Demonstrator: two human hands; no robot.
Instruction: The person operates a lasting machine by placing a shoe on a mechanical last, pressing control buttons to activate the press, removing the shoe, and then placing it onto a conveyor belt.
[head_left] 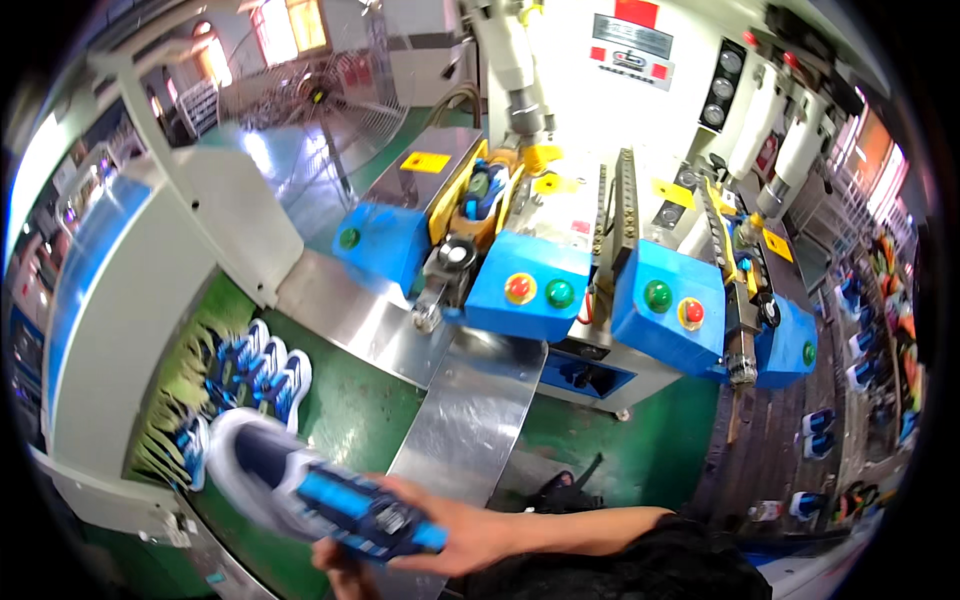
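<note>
Blue-white shoe (300,480): lower left of frame, blurred
Right hand (450,535): fingers clamped on shoe
Left hand (340,570): beneath shoe, grip unclear

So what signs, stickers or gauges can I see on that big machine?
Grey rectangular plate with red patches, top of the white panel.
Yellow rectangular sticker, on the left grey housing.
Yellow warning stickers, mid-machine, right of the slotted rail.
Black strip of round gauges, upper right.
</note>
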